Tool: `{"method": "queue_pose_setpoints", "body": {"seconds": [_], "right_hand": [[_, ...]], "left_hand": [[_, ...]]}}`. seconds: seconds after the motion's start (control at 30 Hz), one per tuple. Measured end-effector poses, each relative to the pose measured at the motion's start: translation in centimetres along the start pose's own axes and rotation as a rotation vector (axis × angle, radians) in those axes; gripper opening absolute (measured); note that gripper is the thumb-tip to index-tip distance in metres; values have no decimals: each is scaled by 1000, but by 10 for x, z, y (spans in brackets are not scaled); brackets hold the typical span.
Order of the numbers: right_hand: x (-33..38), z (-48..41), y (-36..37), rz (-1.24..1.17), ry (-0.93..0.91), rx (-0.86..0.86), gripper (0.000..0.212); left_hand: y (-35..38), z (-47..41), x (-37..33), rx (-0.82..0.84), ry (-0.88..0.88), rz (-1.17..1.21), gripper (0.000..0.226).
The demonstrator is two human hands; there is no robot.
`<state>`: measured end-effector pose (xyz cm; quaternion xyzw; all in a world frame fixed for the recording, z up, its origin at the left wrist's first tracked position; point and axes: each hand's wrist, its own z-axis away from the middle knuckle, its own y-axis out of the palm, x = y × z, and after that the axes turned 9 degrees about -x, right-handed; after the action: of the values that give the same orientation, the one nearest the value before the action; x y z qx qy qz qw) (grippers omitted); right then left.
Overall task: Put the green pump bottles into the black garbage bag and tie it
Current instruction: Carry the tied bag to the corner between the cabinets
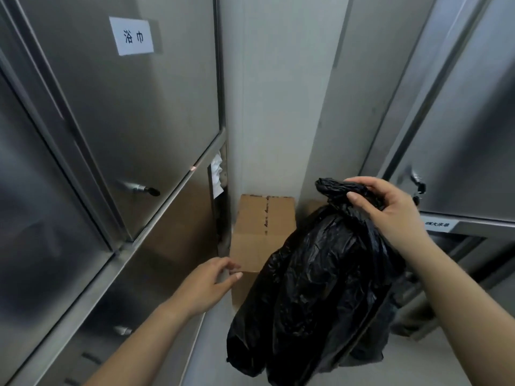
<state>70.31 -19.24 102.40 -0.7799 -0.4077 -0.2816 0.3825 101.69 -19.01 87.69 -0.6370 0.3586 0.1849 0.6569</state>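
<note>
Black garbage bag [320, 280] hanging full and bulging, gathered at the neck and gripped there by the right hand [390, 210], fingers curled tight round the bunched plastic, thumb pressed across the twisted top. Held high by the neck, probably so the weight draws the plastic taut and keeps the mouth closed; whether a proper knot is in place cannot be told, the fist covering that part. No green pump bottles on show anywhere; judged by the lumpy fill, likely already inside, though the opaque plastic hides the contents. Left hand [211, 285] free, holding nothing, fingers loosely spread and slightly bent, fingertips near or just touching the front corner of a cardboard box [262, 235], perhaps steadying or reaching past it. Box closed, taped along the top seam, tucked into the corner against the pale wall [278, 93], the bag hanging just beside and partly in front of it. Narrow space, hemmed by brushed steel cabinets: left cabinet door [117, 101] carrying a white paper label [132, 36] with printed characters and a lever handle [139, 188] lower down; right cabinet [459, 121] with its own latch and a small label strip beneath. Plain grey floor [206, 352] below, dull and bare where visible.
</note>
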Motion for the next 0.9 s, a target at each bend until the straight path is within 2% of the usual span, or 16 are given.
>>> {"method": "queue_pose_setpoints", "body": {"seconds": [0.27, 0.43, 0.6, 0.7, 0.8, 0.83, 0.9], "right_hand": [[-9, -42, 16, 77, 30, -131, 22], [-18, -51, 28, 55, 106, -195, 17], [-23, -62, 33, 28, 116, -220, 19], [-30, -68, 29, 21, 115, -215, 19], [-40, -73, 20, 11, 133, -243, 19], [-44, -74, 17, 14, 145, -253, 18], [-53, -75, 8, 20, 163, -255, 18]], "left_hand": [[-1, -89, 13, -23, 22, 224, 27], [16, -122, 13, 29, 61, 220, 51], [33, -139, 11, 75, 14, 277, 53], [41, -146, 7, 102, -67, 314, 48], [49, -148, 2, 73, -37, 291, 13], [50, -147, -1, 58, -34, 303, 8], [51, -144, -1, 16, -66, 335, 13]]}}
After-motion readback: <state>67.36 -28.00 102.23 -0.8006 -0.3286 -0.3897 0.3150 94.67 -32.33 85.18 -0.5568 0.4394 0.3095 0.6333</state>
